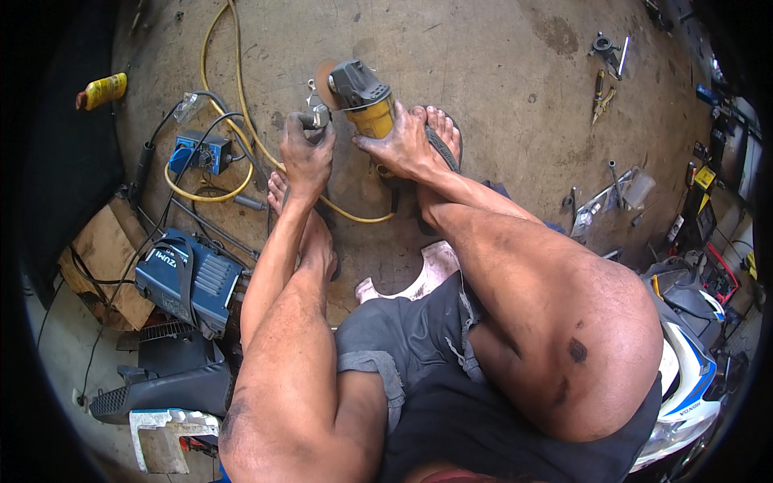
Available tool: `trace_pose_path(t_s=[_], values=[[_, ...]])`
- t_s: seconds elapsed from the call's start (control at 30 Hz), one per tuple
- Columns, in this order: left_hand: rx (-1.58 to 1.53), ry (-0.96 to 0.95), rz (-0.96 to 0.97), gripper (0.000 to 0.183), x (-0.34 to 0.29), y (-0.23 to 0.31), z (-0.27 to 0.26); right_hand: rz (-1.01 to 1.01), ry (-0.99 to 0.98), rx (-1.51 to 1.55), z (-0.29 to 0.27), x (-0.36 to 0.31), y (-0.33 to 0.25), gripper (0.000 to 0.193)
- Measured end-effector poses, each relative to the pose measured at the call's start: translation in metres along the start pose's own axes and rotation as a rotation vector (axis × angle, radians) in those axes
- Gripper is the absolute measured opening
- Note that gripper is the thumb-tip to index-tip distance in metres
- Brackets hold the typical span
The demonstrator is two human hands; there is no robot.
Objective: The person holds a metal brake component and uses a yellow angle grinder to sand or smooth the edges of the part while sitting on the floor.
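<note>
My right hand (403,147) is wrapped round the yellow body of an angle grinder (369,113) with a dark grey head. Its thin brownish disc (325,83) faces left and stands on edge. Just left of it, my left hand (307,157) is closed, pinching a small metal part (316,100) between thumb and fingers. The part's upper end lies close to the disc; whether they touch I cannot tell. Both hands are held above the floor between and ahead of my feet.
A yellow cable (266,153) loops across the floor at left, past a small blue box (199,153) and a blue welding machine (188,278). A yellow bottle (102,92) lies far left. Pliers (603,103) and other tools lie at right. A pale curved panel (427,274) sits below my hands.
</note>
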State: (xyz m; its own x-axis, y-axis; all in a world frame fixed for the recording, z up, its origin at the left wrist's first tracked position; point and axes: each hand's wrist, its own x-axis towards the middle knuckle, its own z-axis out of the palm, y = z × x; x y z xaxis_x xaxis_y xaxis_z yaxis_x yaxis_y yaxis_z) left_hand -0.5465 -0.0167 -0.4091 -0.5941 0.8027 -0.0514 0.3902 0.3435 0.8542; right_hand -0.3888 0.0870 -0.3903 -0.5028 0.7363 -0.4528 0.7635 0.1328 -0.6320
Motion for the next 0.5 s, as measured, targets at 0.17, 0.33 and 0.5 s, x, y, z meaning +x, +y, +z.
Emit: trace_pose_path(t_s=[0.17,0.33,0.5], values=[[0.014,0.013,-0.003,0.027,-0.0005,-0.0092,0.0021,-0.013,0.015,0.008,0.0041,0.0009,0.0031,0.084],[0.076,-0.002,0.026,0.028,0.0009,-0.0064,0.0016,-0.04,0.058,0.002,0.0014,-0.0023,-0.0019,0.084],[0.028,-0.009,-0.035,0.028,0.0022,-0.0027,0.0041,-0.064,0.073,-0.012,0.0005,-0.0031,0.0,0.083]])
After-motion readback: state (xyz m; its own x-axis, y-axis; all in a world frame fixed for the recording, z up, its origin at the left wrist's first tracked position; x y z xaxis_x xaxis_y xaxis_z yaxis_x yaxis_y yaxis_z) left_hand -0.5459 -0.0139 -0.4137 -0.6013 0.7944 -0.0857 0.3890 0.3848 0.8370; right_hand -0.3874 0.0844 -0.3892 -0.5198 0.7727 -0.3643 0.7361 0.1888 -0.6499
